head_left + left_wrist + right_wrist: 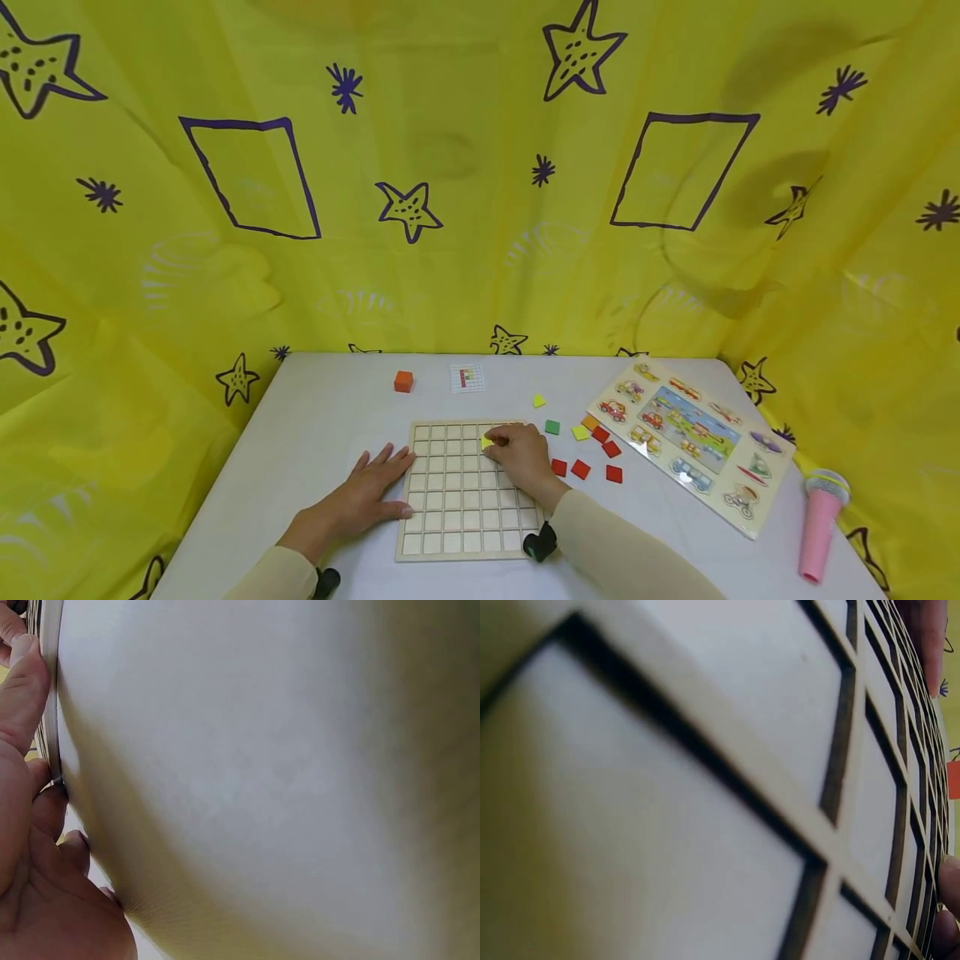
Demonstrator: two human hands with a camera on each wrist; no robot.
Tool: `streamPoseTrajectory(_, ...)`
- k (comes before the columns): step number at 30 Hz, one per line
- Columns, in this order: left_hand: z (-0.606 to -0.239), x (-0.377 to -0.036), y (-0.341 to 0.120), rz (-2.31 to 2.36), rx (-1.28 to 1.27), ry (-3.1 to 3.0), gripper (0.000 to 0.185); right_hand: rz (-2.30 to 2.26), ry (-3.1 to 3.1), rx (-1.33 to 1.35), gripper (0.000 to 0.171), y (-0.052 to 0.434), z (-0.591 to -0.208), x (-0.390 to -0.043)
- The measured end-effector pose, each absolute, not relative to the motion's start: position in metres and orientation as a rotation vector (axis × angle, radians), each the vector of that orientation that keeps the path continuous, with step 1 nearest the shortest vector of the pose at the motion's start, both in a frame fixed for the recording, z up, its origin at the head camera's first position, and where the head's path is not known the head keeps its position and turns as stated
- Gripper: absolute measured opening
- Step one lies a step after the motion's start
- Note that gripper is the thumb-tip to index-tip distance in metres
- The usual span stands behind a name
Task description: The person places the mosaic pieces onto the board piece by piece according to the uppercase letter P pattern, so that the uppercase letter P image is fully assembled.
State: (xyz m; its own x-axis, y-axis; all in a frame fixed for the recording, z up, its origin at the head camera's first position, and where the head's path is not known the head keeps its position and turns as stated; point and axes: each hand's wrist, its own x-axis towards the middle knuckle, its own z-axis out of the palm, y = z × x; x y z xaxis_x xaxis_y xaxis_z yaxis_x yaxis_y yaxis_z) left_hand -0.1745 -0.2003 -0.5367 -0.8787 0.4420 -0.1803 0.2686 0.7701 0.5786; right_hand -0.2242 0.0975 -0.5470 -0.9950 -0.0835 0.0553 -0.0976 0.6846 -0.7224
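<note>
Resting flat on the bench (315, 425), the left hand (371, 492) lies with fingers spread and straight, its fingertips against the left edge of the wooden grid board (465, 533), apparently to keep the board from sliding; the left wrist view shows the same contact, fingers (22, 690) laid along the board's rim. The right hand (519, 454) sits over the board's upper right area, fingers curled down on a small yellow tile (487, 440) that shows at their tips over a cell in the top rows; whether the tile is pinched or only pressed under the fingertips is hard to tell from the head view. The right wrist view is too close to help, showing only blurred grid cells (727, 735). Loose tiles lie on the bench just right of the board, within easy reach of the right hand: red ones (581, 469), a green one (552, 427), and yellow ones (580, 432). Farther back sit an orange cube (403, 381) and a small pattern card (467, 377), the card facing the person. A vehicle puzzle board (693, 437) lies at the right, a pink toy microphone (820, 523) beyond it near the bench edge.
</note>
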Motion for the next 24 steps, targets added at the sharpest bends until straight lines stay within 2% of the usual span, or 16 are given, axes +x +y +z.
streamPoseTrajectory(24, -0.5367, -0.1737, -0.1989, 0.805, 0.523, 2.670, 0.096, 1.224, -2.847, 0.217, 0.018, 0.0977, -0.5448, -0.2208)
